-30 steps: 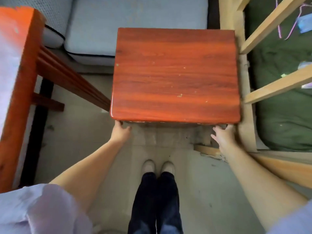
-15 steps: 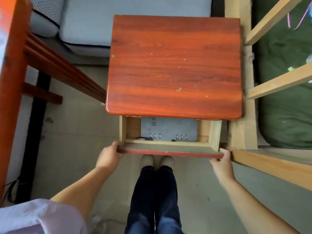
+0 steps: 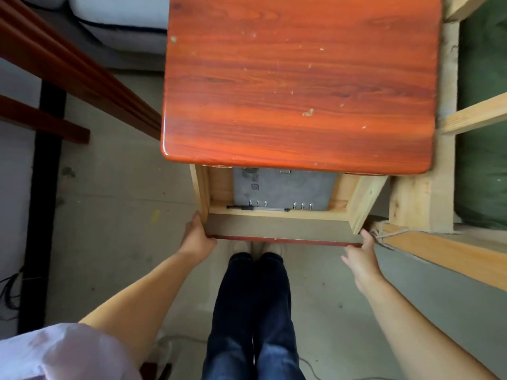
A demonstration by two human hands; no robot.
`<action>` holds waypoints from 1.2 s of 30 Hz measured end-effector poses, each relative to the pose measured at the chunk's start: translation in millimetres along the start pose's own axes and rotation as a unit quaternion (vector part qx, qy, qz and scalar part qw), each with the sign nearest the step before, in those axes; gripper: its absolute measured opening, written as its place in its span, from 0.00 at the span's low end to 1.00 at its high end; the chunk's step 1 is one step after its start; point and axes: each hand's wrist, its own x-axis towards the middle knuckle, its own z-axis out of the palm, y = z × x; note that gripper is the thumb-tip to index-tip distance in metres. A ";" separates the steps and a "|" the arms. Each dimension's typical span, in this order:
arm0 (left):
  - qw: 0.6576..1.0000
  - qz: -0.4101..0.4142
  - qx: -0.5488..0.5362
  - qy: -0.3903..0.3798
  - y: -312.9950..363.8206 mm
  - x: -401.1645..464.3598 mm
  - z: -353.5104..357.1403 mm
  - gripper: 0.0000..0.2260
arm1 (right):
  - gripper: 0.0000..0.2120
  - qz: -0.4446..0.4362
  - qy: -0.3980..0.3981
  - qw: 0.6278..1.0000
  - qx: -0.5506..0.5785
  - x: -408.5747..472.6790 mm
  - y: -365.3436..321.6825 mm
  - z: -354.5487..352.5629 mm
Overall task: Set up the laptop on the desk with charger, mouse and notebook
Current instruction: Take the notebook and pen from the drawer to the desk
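Observation:
A red-brown wooden desk (image 3: 299, 78) fills the upper middle. Its drawer (image 3: 279, 227) is pulled out toward me below the front edge. Inside lies a grey ring-bound notebook (image 3: 285, 189) with a pen (image 3: 258, 207) along its near edge; the desk top hides the notebook's far part. My left hand (image 3: 197, 237) grips the drawer front's left corner. My right hand (image 3: 362, 259) is at the drawer front's right corner, fingers spread, only fingertips near the edge. No laptop, charger or mouse shows.
A red wooden frame (image 3: 68, 67) runs diagonally at the left. A pale wooden bed frame (image 3: 428, 204) with green bedding (image 3: 482, 133) stands close on the right. A grey cushion (image 3: 120, 17) lies beyond the desk. Cables (image 3: 11, 294) lie on the floor at left.
The drawer, shut one second ago, has been pulled out toward me by both hands. My right hand has loosened from its corner and its fingers have spread.

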 end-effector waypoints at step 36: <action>0.960 0.278 0.013 -0.026 89.2 -9.3 5.0 0.10 | 0.12 -0.471 -0.068 0.742 -0.472 -45.4 -64.5 64.1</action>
